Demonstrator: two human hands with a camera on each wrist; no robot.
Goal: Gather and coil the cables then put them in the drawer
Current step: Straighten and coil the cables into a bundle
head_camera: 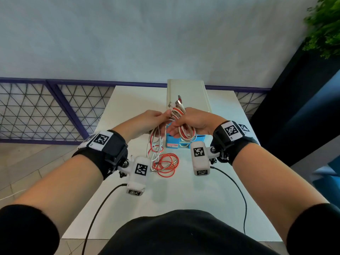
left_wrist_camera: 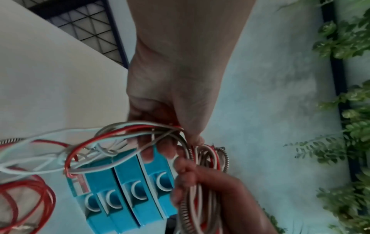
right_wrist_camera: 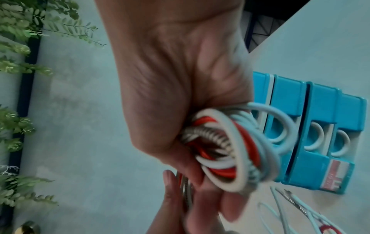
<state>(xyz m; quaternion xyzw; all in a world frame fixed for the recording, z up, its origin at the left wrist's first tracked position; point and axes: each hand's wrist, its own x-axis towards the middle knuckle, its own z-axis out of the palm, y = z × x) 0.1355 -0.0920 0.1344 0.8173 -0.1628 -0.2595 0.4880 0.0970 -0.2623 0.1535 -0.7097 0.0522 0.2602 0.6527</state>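
Note:
Above the white table (head_camera: 202, 199) my right hand (head_camera: 195, 122) grips a coiled bundle of red, white and spring-wrapped cables (head_camera: 179, 116) (right_wrist_camera: 224, 150), plug ends sticking up. My left hand (head_camera: 156, 118) (left_wrist_camera: 170, 98) pinches the loose strands beside the coil (left_wrist_camera: 140, 131). The remaining cable lengths hang down to a red and white tangle (head_camera: 164, 163) on the table. Behind the hands stands a blue drawer unit (head_camera: 181, 142) (left_wrist_camera: 128, 190) (right_wrist_camera: 312, 126) with several shut drawers.
A tall white box (head_camera: 187, 94) stands behind the drawer unit. Black camera leads (head_camera: 103, 203) trail from both wrists over the table's near edge. A mesh railing (head_camera: 46, 111) lies left and a green plant (head_camera: 325, 26) at the upper right.

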